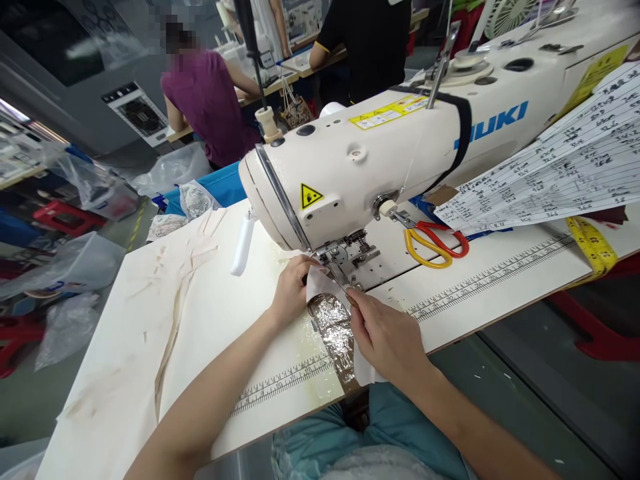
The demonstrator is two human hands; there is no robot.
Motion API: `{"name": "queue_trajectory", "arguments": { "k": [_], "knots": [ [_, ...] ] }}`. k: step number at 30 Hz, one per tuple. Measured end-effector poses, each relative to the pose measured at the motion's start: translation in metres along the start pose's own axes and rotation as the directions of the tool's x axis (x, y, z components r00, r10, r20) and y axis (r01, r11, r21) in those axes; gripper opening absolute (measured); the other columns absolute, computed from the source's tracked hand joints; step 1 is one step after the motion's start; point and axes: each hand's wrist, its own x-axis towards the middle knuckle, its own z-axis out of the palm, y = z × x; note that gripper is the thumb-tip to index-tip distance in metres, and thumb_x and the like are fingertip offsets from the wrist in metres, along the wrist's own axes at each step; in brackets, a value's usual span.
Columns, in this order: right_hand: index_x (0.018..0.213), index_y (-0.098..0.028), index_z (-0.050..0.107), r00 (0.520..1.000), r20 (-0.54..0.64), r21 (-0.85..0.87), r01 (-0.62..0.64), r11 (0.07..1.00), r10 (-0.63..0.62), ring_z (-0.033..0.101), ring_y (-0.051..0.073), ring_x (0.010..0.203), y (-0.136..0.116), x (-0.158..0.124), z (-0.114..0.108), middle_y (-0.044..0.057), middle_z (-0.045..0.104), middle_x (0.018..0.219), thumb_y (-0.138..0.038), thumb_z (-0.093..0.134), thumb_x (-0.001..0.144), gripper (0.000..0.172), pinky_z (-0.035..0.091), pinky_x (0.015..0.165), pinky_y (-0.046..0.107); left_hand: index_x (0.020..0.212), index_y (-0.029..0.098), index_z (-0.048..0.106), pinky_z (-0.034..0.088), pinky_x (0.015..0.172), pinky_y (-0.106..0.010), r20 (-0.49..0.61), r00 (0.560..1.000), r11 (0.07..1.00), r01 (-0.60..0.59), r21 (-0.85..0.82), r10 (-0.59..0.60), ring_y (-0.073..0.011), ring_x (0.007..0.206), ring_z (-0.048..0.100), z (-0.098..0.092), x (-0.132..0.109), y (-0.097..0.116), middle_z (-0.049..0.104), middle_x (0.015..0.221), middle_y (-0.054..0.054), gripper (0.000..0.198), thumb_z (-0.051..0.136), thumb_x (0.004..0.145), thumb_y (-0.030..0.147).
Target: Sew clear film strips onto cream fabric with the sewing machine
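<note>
A white industrial sewing machine [350, 157] stands over the worktable. By its presser foot [343, 270], my left hand [293, 288] is closed on the edge of a piece of white fabric [319, 285]. My right hand [387, 333] grips a thin, pointed metal tool [342, 285], its tip reaching toward the needle area. Whether it is an awl or tweezers, I cannot tell. More of the fabric hangs below my right hand at the table's front edge. Between my hands lies a shiny, clear-wrapped panel [337, 333]. The fingertips of my left hand are partly hidden behind the fabric.
Scissors with red and yellow handles [435, 245] lie right of the needle area. Handwritten paper strips [545, 160] and a yellow tape measure [593, 247] are farther right. Fabric strips [173, 327] lie on the left of the worktable [120, 373]. Two people sit beyond the machine.
</note>
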Motion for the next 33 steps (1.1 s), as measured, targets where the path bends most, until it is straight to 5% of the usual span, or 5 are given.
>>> {"name": "queue_trajectory", "arguments": {
  "k": [33],
  "knots": [
    [0.121,-0.009,0.061,0.999,-0.009,-0.081,0.047,0.996,-0.048,0.068,0.016,0.066,-0.0015,-0.0019,0.0022,0.005,0.074,0.086,-0.016,0.039,0.103,0.029,0.043,0.049,0.025,0.088,0.021,0.070,0.053,0.078,-0.034,0.010,0.999,0.999,-0.031,-0.038,0.031,-0.0205,0.091,0.064,-0.0012,-0.0001,-0.0011,0.068,0.095,-0.006,0.014,0.058,0.091,0.029]
  ]
}}
